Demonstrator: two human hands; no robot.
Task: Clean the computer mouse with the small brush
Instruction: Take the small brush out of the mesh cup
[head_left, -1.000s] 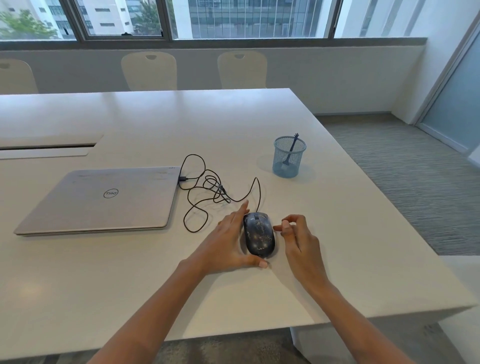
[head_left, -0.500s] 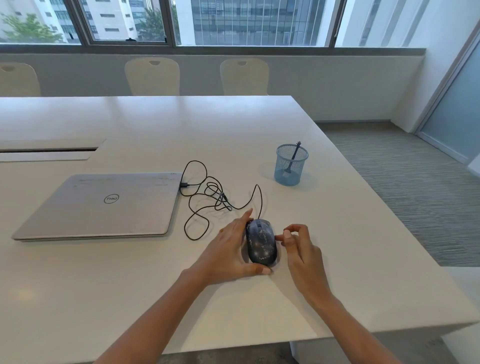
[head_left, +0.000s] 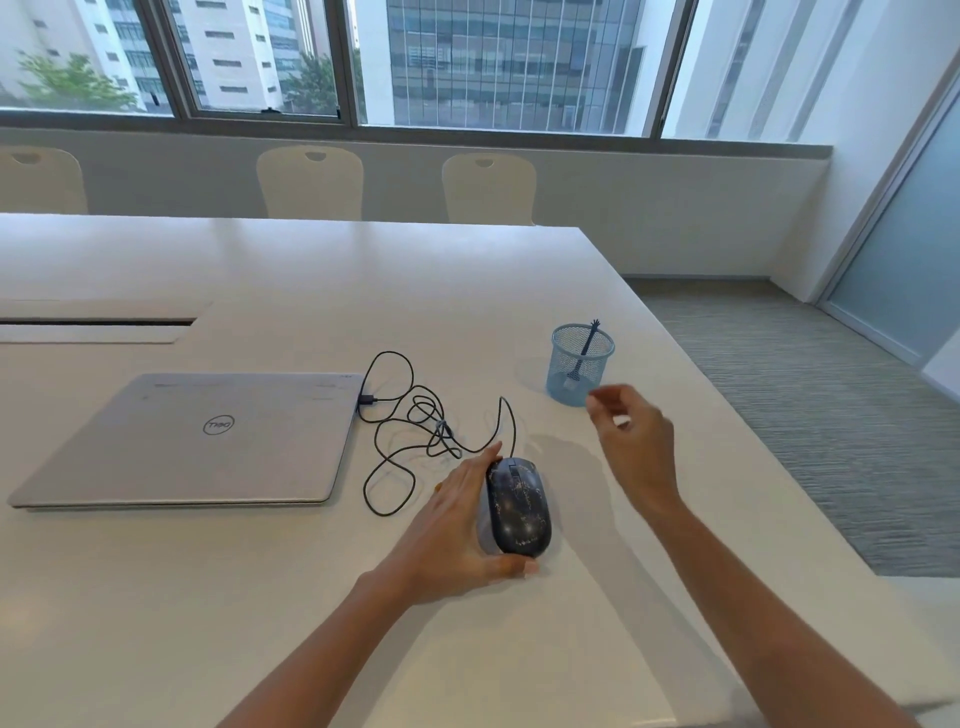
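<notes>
A dark speckled computer mouse (head_left: 519, 512) lies on the white table (head_left: 260, 597). My left hand (head_left: 457, 535) cups its left side, thumb behind it and fingers along its flank. My right hand (head_left: 631, 441) is raised above the table between the mouse and a blue mesh cup (head_left: 579, 371), empty, with its fingers loosely curled and blurred. A small dark brush (head_left: 584, 353) leans inside the cup, its handle sticking out above the rim.
The mouse cable (head_left: 415, 431) lies in loose loops, plugged into a shut silver laptop (head_left: 197, 441) on the left. The table's right edge runs close behind the cup, with carpet below. Chairs stand along the far side under the windows.
My right hand has left the mouse's right side and risen toward the blue cup. My left hand has stayed on the mouse. The view has tilted up a little.
</notes>
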